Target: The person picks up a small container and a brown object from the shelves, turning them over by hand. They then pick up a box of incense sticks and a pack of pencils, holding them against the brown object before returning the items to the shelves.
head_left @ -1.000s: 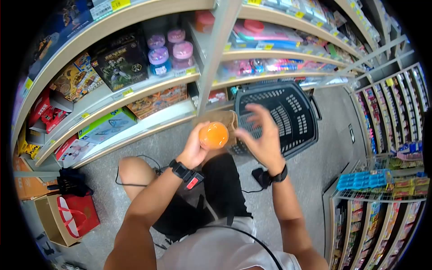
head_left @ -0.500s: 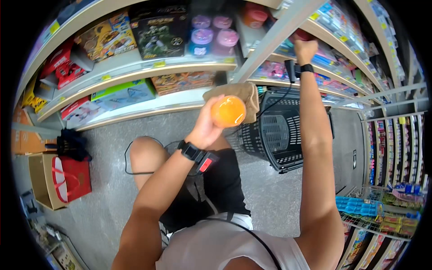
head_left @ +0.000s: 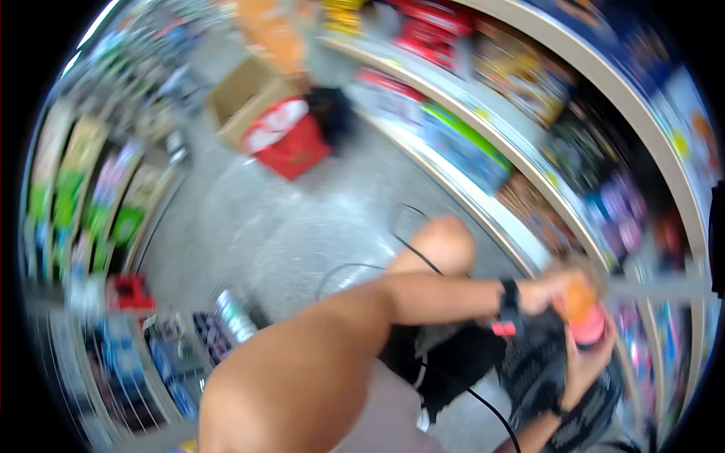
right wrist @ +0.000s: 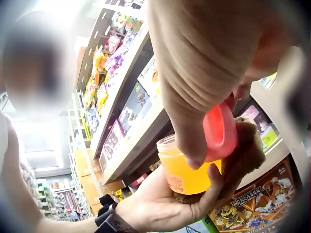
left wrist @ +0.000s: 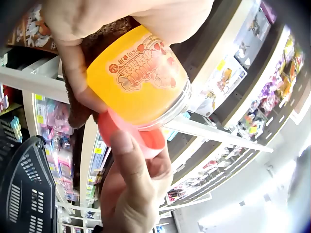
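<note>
My left hand [head_left: 545, 291] grips a yellow-orange jar [left wrist: 138, 80] with a printed label, its clear threaded neck uncovered. In the right wrist view the jar stands tilted, left fingers wrapped round its lower part. My right hand [left wrist: 138, 177] pinches a hollow pink lid [right wrist: 221, 133] between thumb and fingers. The lid is right at the jar's mouth and overlaps the jar in both wrist views. A brown cloth-like item [right wrist: 245, 155] sits just behind the jar. The head view is blurred.
A dark plastic basket [left wrist: 29, 187] stands beside the legs. Toy shelves [head_left: 483, 117] run along the right of the head view. On the floor sit a red bag [head_left: 291, 140] and a cardboard box [head_left: 245, 94]. A black cable [head_left: 483, 400] crosses the body.
My right hand has come back from the shelf with the pink lid and met the left hand at the jar. The head view has swung round; the left hand keeps hold of the jar.
</note>
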`<state>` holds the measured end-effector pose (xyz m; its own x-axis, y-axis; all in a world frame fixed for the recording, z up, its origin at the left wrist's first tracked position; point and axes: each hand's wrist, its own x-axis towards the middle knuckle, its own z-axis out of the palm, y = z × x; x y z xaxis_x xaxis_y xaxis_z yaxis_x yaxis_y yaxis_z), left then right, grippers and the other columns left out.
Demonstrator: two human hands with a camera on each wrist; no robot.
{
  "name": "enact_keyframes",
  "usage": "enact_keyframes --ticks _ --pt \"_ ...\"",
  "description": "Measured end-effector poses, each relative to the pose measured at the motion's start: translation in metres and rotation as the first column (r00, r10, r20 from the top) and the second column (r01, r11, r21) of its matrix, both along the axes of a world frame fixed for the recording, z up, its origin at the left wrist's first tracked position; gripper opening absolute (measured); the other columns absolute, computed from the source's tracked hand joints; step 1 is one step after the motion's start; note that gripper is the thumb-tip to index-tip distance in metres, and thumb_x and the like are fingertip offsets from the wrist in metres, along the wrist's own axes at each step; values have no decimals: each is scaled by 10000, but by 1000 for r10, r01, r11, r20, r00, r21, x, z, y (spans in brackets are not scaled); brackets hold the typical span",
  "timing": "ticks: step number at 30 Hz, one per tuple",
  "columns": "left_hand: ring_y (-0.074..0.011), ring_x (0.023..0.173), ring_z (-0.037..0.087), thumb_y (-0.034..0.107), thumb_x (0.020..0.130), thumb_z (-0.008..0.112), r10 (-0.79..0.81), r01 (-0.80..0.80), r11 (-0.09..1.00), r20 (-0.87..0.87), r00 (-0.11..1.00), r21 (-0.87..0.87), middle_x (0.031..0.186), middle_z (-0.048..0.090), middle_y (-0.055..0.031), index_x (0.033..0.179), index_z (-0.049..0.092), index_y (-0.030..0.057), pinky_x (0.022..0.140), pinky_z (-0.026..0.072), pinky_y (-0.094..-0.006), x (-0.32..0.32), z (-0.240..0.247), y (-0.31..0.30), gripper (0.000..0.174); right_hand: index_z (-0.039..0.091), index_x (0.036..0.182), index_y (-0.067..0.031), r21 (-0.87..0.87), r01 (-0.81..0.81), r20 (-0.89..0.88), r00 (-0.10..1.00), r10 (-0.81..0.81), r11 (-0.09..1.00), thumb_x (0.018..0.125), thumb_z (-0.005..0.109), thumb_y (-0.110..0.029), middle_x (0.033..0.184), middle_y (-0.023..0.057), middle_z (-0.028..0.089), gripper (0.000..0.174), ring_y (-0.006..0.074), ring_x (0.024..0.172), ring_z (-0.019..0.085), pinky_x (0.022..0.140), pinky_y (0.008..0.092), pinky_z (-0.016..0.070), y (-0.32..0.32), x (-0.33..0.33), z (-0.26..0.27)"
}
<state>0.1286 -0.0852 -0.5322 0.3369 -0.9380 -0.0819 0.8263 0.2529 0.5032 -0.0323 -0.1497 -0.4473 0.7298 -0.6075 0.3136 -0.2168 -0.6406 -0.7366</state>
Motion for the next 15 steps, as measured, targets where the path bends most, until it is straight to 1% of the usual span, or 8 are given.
enact_keyframes --ticks 1,3,4,6,7,9,10,15 --pt "-131 946 654 264 955 620 7 -13 984 34 999 175 1032 679 -30 1156 636 56 829 541 -281 6 18 8 289 480 1360 41 -55 -86 -19 996 85 995 674 832 19 1335 198 582 771 297 1264 541 1140 406 354 -11 4 -8" --pt "-127 988 629 182 933 639 217 -252 962 262 940 108 1019 686 -55 1117 646 27 868 517 -302 5 17 8 241 454 1391 36 -29 -149 -11 989 148 988 679 816 61 1377 205 544 799 297 1307 507 1145 395 348 -11 11 -10" --pt "-127 988 629 182 933 639 248 -283 953 268 931 103 1019 686 -55 1117 646 27 868 517 -302 9 12 6 241 446 1398 35 -27 -193 -2 981 193 981 669 816 74 1390 198 538 819 300 1315 501 1146 394 349 -11 16 -10" --pt "-154 1007 629 181 906 649 184 -324 887 395 900 327 1062 689 -82 1159 631 0 911 496 -303 14 8 12 311 441 1407 28 -118 -254 -73 966 247 960 644 821 88 1408 188 537 854 331 1318 505 1146 414 352 -4 23 -2" --pt "-154 1007 629 181 906 649 197 -332 888 387 901 319 1062 689 -82 1159 631 0 911 496 -303 15 10 16 311 443 1408 21 -199 -285 -152 954 258 938 630 826 89 1413 185 541 870 360 1312 513 1145 435 353 3 24 4" --pt "-215 1064 639 262 867 685 152 -396 854 565 811 339 1160 677 -144 1221 604 -39 943 492 -319 19 16 35 472 475 1382 -1 -313 -410 -206 910 361 857 646 793 117 1426 204 516 810 397 1318 499 1131 454 375 11 28 13" --pt "-292 1081 657 342 823 706 175 -531 736 639 749 420 1137 687 -213 1209 607 -86 937 502 -342 15 25 44 584 477 1373 4 -371 -464 -228 885 405 805 661 780 119 1425 209 513 782 407 1316 496 1124 468 384 12 29 12" --pt "-344 1088 658 377 798 718 98 -529 720 688 719 450 1123 675 -275 1194 605 -117 917 516 -367 23 28 64 644 483 1344 18 -554 -610 -316 783 535 566 760 707 102 1417 225 514 631 445 1304 491 1100 505 411 24 40 15"
